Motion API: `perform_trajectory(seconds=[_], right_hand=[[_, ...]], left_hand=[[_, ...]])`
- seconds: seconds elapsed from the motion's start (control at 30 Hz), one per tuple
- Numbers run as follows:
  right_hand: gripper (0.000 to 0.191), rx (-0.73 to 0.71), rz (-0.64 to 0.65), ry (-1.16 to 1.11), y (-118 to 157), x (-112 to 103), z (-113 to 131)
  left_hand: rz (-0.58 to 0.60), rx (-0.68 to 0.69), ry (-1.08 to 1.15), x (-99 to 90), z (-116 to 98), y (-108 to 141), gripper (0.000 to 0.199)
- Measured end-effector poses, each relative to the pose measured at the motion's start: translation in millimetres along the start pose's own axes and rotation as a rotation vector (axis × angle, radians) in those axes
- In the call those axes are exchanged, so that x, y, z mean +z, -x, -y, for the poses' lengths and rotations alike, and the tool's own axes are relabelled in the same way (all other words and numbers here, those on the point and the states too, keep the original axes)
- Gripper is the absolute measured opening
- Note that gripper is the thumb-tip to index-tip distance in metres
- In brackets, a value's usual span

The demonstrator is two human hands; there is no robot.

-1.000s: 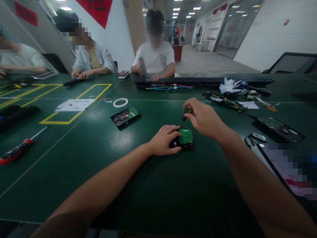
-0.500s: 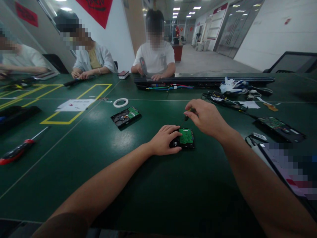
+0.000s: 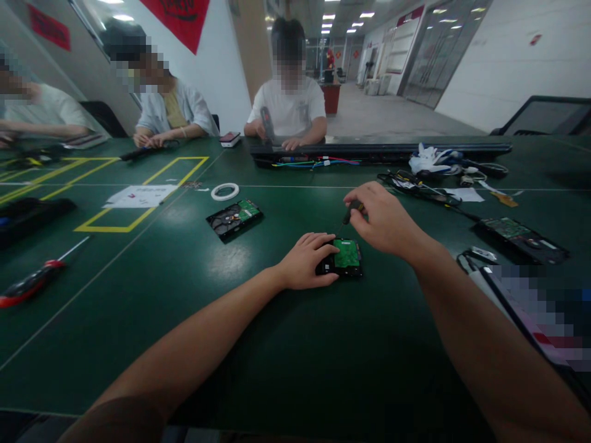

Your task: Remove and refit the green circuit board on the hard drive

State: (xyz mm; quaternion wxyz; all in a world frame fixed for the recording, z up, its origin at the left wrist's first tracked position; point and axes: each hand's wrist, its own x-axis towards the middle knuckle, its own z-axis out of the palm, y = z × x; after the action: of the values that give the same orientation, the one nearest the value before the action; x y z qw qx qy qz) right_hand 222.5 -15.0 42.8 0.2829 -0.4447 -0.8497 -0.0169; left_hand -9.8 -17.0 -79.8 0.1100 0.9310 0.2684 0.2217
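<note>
A hard drive with a green circuit board facing up lies on the green table in front of me. My left hand grips it from its left side, fingers over the upper part and thumb along the near edge. Above the drive's far edge, my right hand is closed on a small dark screwdriver. Its thin shaft slants down and left toward that far edge; whether the tip touches a screw is too small to tell.
A second hard drive and a white tape ring lie left of centre. A red-black screwdriver is far left. At right are another drive, cables and a tablet-like device. A long black panel and several people sit opposite.
My right hand has tilted the screwdriver, so more of its handle shows and the shaft now slants down-left to the drive. My left hand and the drive have stayed in place.
</note>
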Motion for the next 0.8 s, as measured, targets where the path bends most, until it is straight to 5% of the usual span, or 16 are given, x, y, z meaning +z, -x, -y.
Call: perform_trajectory(seconds=[0.43,0.8], right_hand=[[0.037,0.035,0.041,-0.009,2.1,-4.7,0.9],[0.009,-0.015,0.036,-0.029,-1.0,-8.5,3.6]], left_hand=[[0.000,0.006,-0.009,-0.4,1.1,-0.2,0.062],[-0.013,0.013,-0.011,-1.5,-0.9,0.1,0.061]])
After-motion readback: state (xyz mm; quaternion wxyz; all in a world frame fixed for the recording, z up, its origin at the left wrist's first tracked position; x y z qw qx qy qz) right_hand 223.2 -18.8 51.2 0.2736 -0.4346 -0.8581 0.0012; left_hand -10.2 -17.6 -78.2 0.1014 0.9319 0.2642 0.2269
